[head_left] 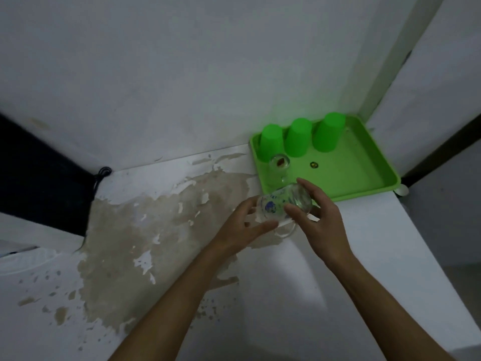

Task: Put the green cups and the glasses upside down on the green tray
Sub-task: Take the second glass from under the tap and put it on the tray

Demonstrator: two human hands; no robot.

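A green tray (364, 183) lies in the far right corner of a white surface. Three green cups (272, 144) (298, 138) (328, 132) stand upside down along its back edge. A clear glass (279, 169) stands upside down at the tray's front left. Just in front of the tray, a clear printed glass with a handle (278, 205) is held tilted on its side between both hands. My left hand (243, 230) grips its left end and my right hand (322, 220) grips its right end.
The white surface (286, 282) has a large patch of peeled, brownish paint (145, 230) on the left. A black cord (100, 175) hangs at the back left against the wall. A small dark sticker (314, 164) marks the tray floor.
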